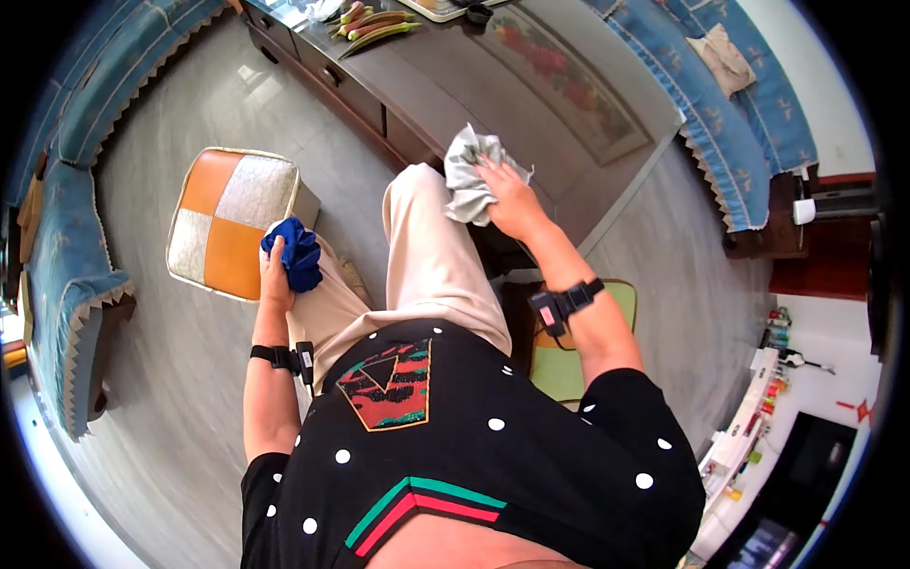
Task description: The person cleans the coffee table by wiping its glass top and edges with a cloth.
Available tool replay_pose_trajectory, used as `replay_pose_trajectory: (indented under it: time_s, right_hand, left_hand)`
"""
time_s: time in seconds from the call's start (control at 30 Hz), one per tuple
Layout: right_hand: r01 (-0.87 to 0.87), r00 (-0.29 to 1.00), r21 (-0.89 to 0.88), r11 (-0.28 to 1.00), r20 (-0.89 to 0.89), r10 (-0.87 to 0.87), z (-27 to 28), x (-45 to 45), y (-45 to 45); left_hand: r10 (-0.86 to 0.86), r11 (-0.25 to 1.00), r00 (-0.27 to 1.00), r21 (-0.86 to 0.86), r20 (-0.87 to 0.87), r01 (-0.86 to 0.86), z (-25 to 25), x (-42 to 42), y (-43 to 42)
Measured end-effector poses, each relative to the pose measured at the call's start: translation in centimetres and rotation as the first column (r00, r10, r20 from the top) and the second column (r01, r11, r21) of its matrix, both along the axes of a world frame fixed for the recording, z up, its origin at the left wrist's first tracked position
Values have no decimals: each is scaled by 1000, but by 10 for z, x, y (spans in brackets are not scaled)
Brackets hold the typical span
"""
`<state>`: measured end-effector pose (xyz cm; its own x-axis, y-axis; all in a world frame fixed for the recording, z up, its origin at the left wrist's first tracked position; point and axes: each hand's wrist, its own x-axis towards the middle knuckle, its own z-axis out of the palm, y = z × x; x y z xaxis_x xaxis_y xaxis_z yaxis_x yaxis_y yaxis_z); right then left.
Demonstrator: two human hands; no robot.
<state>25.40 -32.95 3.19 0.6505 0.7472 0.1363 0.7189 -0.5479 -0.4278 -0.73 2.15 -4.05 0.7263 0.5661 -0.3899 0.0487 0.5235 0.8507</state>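
My left hand (275, 273) is closed around a bunched dark-blue cloth (301, 258), above my thigh and beside the square stool (209, 204) with its orange and silvery-white checked top. A crumpled light-grey cloth (467, 180) is under my right hand (510, 201), whose fingers grip it from above. That cloth is at the near edge of the dark glossy table (445, 85); I cannot tell whether it rests on the top. Folds of cloth partly hide the fingertips of both hands.
At the table's far left lie several okra-like pods (374, 27), near a tray (441, 8) and a small dark bowl (479, 14). A green-topped stool (559, 365) stands by my right side. Blue-covered sofas (71, 228) line the left, with another sofa (701, 114) at right.
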Motion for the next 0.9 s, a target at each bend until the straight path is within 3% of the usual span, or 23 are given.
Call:
replay_pose_trajectory:
  time_s: [0.03, 0.1, 0.13, 0.17, 0.23, 0.27, 0.3, 0.37, 0.4, 0.43, 0.47, 0.5, 0.57, 0.6, 0.67, 0.7, 0.77, 0.8, 0.83, 0.9]
  right_hand:
    - [-1, 1000, -4, 1000, 3, 1, 1, 0, -11]
    - [148, 974, 226, 963, -202, -102, 6, 0, -36]
    - [337, 787, 372, 865, -615, -42, 27, -3, -45]
    - [557, 459, 398, 729, -879, 129, 48, -5, -52]
    - [774, 245, 453, 443, -859, 449, 49, 3, -76]
    - [792, 302, 511, 334, -803, 513, 58, 6, -83]
    - [831, 235, 454, 322, -811, 536, 69, 10, -90]
    - [717, 292, 361, 596, -932, 213, 49, 43, -130]
    - [712, 399, 131, 690, -884, -244, 61, 47, -128]
    - [735, 475, -113, 668, -618, -627, 75, 51, -125]
    - [756, 616, -24, 654, -310, -724, 31, 75, -161]
    - [754, 621, -20, 657, -306, -721, 32, 75, -158]
    - [800, 585, 182, 572, -449, -675, 25, 65, -154]
    - [773, 604, 213, 597, -536, -590, 36, 48, -138]
    - [645, 736, 135, 752, -372, -565, 11, 49, -133]
    - [604, 789, 66, 794, -191, -584, 9, 38, -116]
    - [533, 846, 66, 844, -69, -529, 2, 22, -87]
    - [529, 848, -66, 846, 55, -527, 3, 12, -71]
    - [461, 887, -92, 882, 52, -458, 4, 6, -55]
    - [370, 927, -349, 861, 82, -366, 15, -9, -19]
  left_hand:
    - [7, 1000, 1000, -2, -17, -7, -1, 0, 1]
    - [9, 1000, 999, -7, -33, -9, -3, -1, 1]
    - [1, 1000, 1000, -19, -7, -1, -4, -2, 1]
    - [-7, 1000, 1000, -31, 21, 8, -4, -2, 2]
    - [-34, 998, 998, -45, 44, 36, -2, -4, 1]
    - [-26, 998, 999, -59, 36, 28, -1, -5, 1]
    - [-18, 997, 999, -74, 27, 20, 0, -6, 0]
    - [-4, 998, 1000, -62, 12, 5, 1, -7, -1]
    - [11, 999, 1000, -50, -8, -12, 2, -7, -1]
    - [13, 999, 1000, -49, -3, -13, 2, -9, -1]
    - [10, 996, 1000, -85, 17, -9, 2, -10, 0]
    - [9, 993, 999, -121, 37, -4, 2, -11, 1]
    - [15, 992, 999, -122, 48, -10, 0, -12, 1]
    - [15, 993, 998, -122, 56, -8, -1, -13, 1]
    - [23, 995, 999, -93, 42, -19, 0, -10, -2]
    - [40, 997, 999, -64, 30, -38, 1, -8, -3]
    - [23, 998, 999, -58, 36, -21, 2, -8, -2]
    - [6, 998, 999, -55, 40, -4, 3, -9, -3]
    - [11, 999, 999, -52, 39, -9, 5, -9, -4]
    - [-3, 996, 998, -84, 64, 9, 11, -9, -6]
